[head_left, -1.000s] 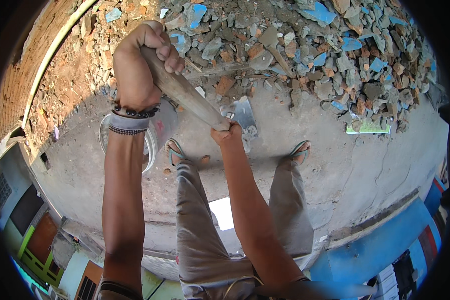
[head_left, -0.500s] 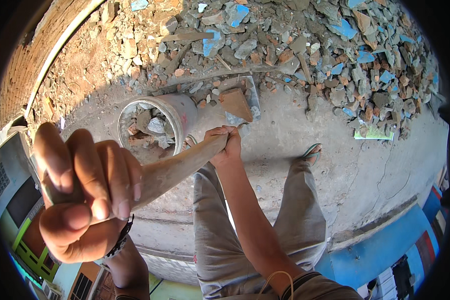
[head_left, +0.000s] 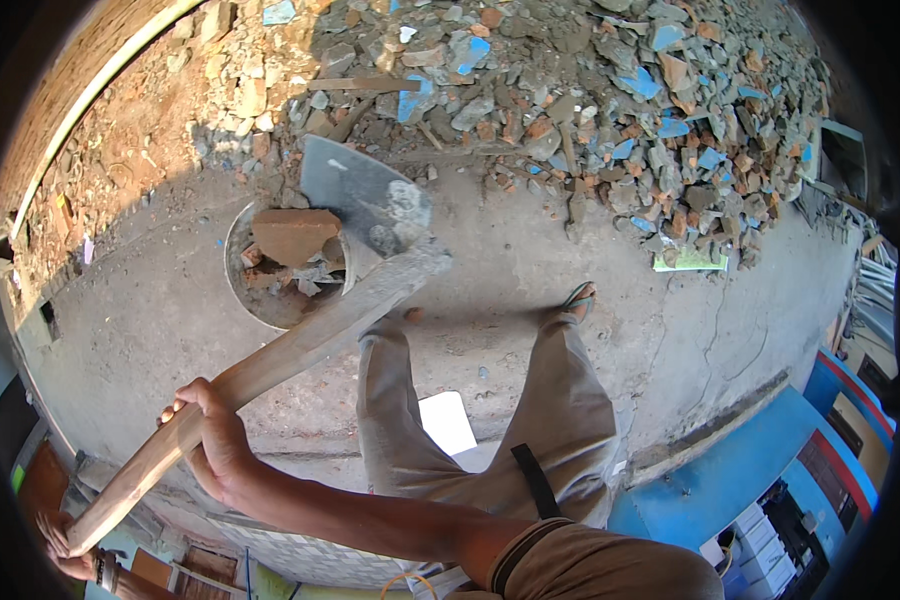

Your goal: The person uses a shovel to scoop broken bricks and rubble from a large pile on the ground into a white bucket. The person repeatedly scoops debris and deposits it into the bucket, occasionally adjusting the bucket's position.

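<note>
A hoe with a flat grey metal blade (head_left: 342,185) and a long wooden handle (head_left: 315,335) slants across the view. My left hand (head_left: 65,550) is closed round the handle's end at the lower left, partly cut by the rim. Farther up, my right hand (head_left: 210,440) grips the handle. The blade is tilted beside the white bucket's rim (head_left: 232,265), on its right. A large reddish-brown brick chunk (head_left: 295,235) is at the bucket's mouth, above smaller rubble (head_left: 315,280); whether it rests or is falling I cannot tell.
A broad rubble heap (head_left: 560,130) with blue-painted pieces spreads along the far side. My sandalled right foot (head_left: 578,298) stands on the concrete floor (head_left: 510,350). A blue structure (head_left: 735,465) lies at the lower right, and a pale pipe (head_left: 100,100) at the far left.
The hoe blade has swung left and up to the bucket. The brick chunk has gone from the blade to the bucket's mouth. My right hand has shifted down the handle; my left has dropped lower.
</note>
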Tool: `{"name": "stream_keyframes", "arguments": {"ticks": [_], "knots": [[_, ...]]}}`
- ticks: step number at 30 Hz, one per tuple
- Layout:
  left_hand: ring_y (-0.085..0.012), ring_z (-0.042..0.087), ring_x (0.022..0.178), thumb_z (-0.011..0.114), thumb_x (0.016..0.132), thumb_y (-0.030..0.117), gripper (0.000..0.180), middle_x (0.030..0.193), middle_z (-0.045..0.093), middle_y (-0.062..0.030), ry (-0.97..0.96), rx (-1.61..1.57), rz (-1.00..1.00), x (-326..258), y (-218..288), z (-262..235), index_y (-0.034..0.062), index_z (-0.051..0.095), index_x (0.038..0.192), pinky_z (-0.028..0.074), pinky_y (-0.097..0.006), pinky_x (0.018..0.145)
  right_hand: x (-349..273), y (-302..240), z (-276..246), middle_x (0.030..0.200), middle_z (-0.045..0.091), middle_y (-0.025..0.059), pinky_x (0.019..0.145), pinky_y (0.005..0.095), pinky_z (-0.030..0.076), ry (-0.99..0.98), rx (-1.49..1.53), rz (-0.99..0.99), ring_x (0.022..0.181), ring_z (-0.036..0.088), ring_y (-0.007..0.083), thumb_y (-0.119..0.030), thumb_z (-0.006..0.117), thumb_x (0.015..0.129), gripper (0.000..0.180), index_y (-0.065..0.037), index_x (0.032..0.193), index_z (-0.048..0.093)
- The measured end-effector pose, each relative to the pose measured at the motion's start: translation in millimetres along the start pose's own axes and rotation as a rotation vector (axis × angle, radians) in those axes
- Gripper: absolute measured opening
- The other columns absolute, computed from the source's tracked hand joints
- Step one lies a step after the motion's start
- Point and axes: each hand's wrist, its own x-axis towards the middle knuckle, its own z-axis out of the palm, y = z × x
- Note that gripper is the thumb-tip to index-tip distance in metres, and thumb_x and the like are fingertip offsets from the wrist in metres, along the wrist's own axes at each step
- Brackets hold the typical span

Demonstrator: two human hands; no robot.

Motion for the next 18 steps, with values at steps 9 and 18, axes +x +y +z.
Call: {"name": "stream_keyframes", "arguments": {"ticks": [9, 18], "knots": [[-0.0126, 0.038, 0.043, 0.052, 0.072, 0.001, 0.018, 0.056, 0.04, -0.0022, -0.455, -0.228, -0.563, -97, -275, 119, 0.0066, 0.038, 0.082, 0.033, -0.027, 0.045, -51, -252, -73, 0.069, 0.053, 0.0035, 0.087, 0.0383, 0.048, -0.131, 0.143, -0.442, 0.072, 0.054, 0.0184, -0.019, 0.056, 0.084, 0.019, -0.01, 0.07, 0.048], [-0.0155, 0.036, 0.041, 0.044, 0.066, 0.007, 0.014, 0.054, 0.039, -0.0051, -0.838, 0.301, -0.879, -374, -571, 341, 0.0023, 0.04, 0.079, 0.038, -0.031, 0.046, -91, -526, -262, 0.061, 0.051, 0.002, 0.071, 0.0371, 0.053, -0.181, 0.74, -0.485, 0.057, 0.054, 0.0197, -0.014, 0.05, 0.074, 0.011, -0.012, 0.063, 0.047]]}}
